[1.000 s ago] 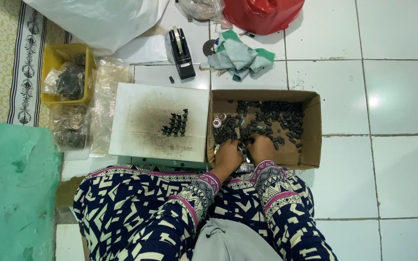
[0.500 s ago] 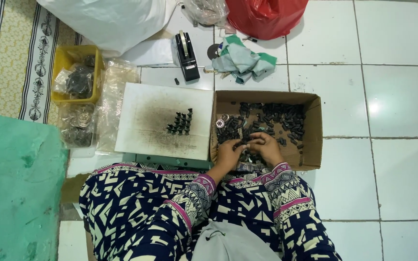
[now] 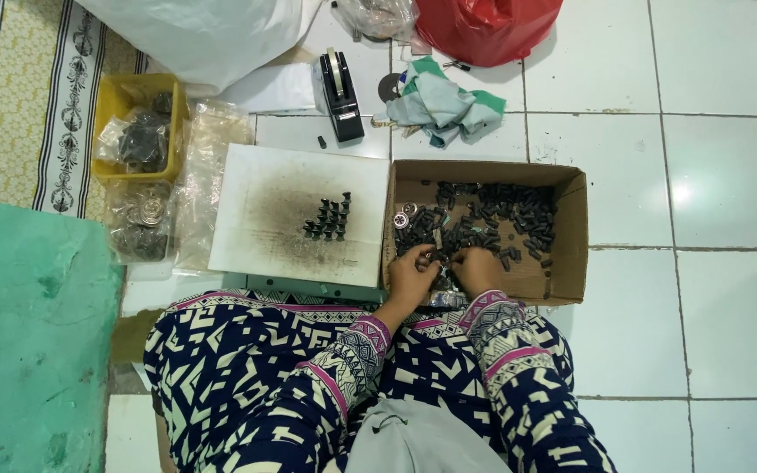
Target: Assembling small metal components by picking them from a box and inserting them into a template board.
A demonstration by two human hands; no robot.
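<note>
Head view: at far left a yellow tray [image 3: 107, 92] holds clear bags of dark parts. Beside it a white board [image 3: 256, 184] carries a small cluster of black pieces [image 3: 328, 219] standing upright. Right of that, the cardboard box [image 3: 576, 228] holds loose black parts [image 3: 492, 215] spread over its floor. Both hands dig at its near edge, left hand [image 3: 412, 278] and right hand [image 3: 477, 270] almost touching, fingers curled among the parts; what they pinch cannot be told. Bare white tile lies open beyond the box. Since half a second ago the hands have barely shifted.
</note>
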